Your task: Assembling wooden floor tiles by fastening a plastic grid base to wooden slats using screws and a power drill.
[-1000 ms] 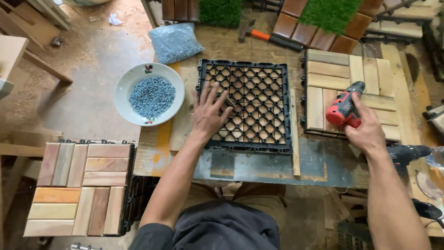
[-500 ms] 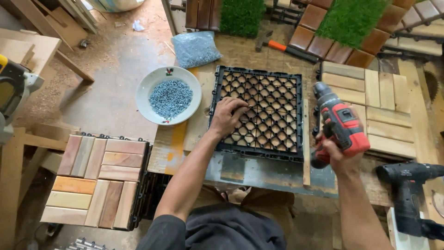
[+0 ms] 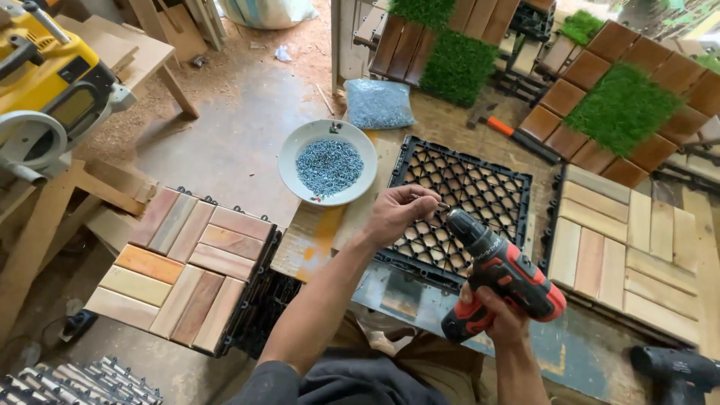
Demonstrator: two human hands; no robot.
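Note:
My right hand (image 3: 496,316) grips a red and black cordless drill (image 3: 504,271), tilted so its chuck points up and left. My left hand (image 3: 399,212) is closed with its fingertips pinching a small screw right at the drill's tip. Both hover over a black plastic grid tile base (image 3: 480,191) lying on the workbench. A white bowl (image 3: 300,154) full of small grey screws sits just left of the grid.
A finished wooden slat tile (image 3: 634,255) lies right of the grid; a stack of similar tiles (image 3: 184,266) is at lower left. A bag of screws (image 3: 379,103), a hammer (image 3: 491,120), grass and wood tiles lie behind. A yellow machine (image 3: 45,82) stands at far left, a second drill (image 3: 675,371) at lower right.
My left hand lifted off the grid and closed on a screw at the drill tip. My right hand swung the drill left over the grid. The view shifted right.

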